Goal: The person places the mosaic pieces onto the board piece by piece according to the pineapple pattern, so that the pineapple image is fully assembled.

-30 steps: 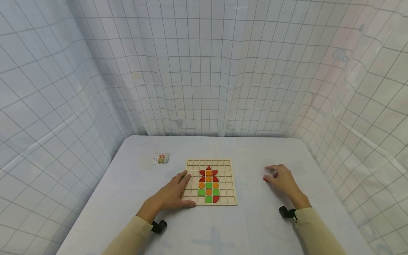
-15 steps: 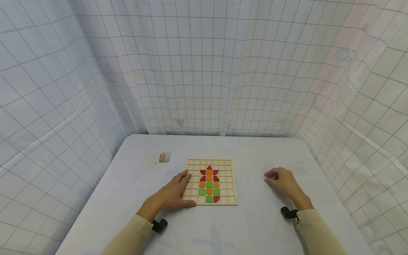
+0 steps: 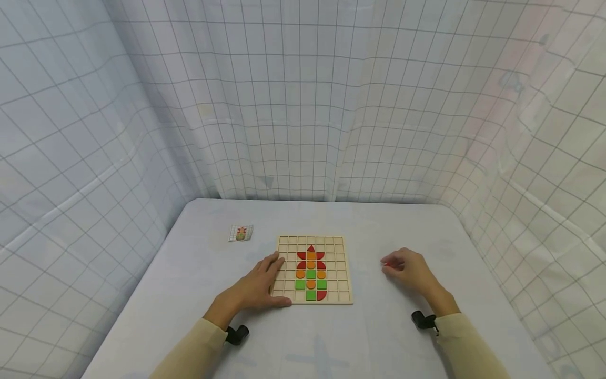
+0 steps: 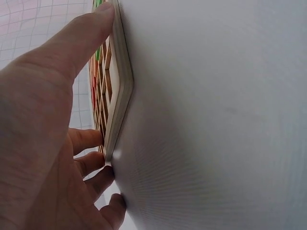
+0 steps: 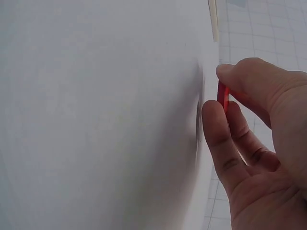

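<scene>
A pale wooden grid board (image 3: 337, 282) lies flat on the white table. Red, orange and green pieces fill a column of its cells, with a red triangle (image 3: 311, 248) at the top and a red quarter-circle (image 3: 322, 295) beside a green square (image 3: 310, 295) near the front. My left hand (image 3: 257, 287) rests spread over the board's front left corner, thumb on the front edge and fingertips along the left side. To the right of the board, my right hand (image 3: 411, 269) pinches a small red piece (image 5: 222, 97) between thumb and fingers, just above the table; its outline is mostly hidden.
A small picture card (image 3: 241, 233) with a gridded coloured pattern lies behind and left of the board. White gridded curtains (image 3: 279, 131) enclose the table (image 3: 369, 337) at the back and both sides. Each wrist wears a black camera (image 3: 236, 335).
The right hand's fingers have closed together on the red piece, and the hand has shifted a little left toward the board. My left hand stays in place on the board.
</scene>
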A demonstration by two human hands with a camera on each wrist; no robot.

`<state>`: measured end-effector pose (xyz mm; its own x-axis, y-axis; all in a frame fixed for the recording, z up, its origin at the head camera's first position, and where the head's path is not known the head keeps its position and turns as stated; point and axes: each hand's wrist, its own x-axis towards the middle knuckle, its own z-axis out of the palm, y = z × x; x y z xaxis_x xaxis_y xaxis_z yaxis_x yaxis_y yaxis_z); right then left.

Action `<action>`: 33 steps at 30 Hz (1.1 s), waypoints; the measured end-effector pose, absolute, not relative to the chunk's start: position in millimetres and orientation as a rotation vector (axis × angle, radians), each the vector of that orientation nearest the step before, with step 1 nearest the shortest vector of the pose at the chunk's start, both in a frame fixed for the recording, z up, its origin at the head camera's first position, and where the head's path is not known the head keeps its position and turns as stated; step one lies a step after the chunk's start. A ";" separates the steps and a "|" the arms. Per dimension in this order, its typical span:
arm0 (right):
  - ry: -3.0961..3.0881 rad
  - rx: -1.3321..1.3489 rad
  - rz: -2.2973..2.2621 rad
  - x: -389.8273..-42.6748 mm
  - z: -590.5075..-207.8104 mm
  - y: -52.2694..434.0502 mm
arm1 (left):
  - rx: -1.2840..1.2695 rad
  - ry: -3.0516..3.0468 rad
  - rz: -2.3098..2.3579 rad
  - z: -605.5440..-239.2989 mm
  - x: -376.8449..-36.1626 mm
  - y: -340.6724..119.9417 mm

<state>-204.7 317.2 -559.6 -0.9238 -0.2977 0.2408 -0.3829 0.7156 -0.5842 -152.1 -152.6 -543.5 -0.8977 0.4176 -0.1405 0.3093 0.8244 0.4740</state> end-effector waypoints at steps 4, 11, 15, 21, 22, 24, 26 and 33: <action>-2.784 0.580 0.970 -202.0 -560.4 307.6 | 0.557 2.770 0.666 -543.7 -151.8 -152.8; -2.752 0.656 0.984 -196.6 -557.2 284.4 | 0.562 2.767 0.670 -544.5 -152.0 -153.4; -2.756 0.721 1.015 -191.6 -553.1 266.7 | 0.555 2.765 0.670 -544.6 -151.6 -153.7; -2.797 0.824 1.089 -183.2 -544.8 236.5 | 0.563 2.765 0.684 -543.9 -150.9 -154.2; -2.803 0.838 1.099 -182.2 -543.9 231.5 | 0.564 2.765 0.684 -543.9 -150.9 -154.1; -2.804 0.872 1.121 -180.8 -542.9 222.1 | 0.570 2.767 0.687 -544.8 -151.2 -154.1; -2.798 0.905 1.143 -179.7 -542.6 213.1 | 0.568 2.767 0.684 -545.8 -151.3 -154.5; -2.704 1.072 1.171 -175.8 -544.8 184.3 | 0.573 2.759 0.692 -545.2 -150.1 -155.9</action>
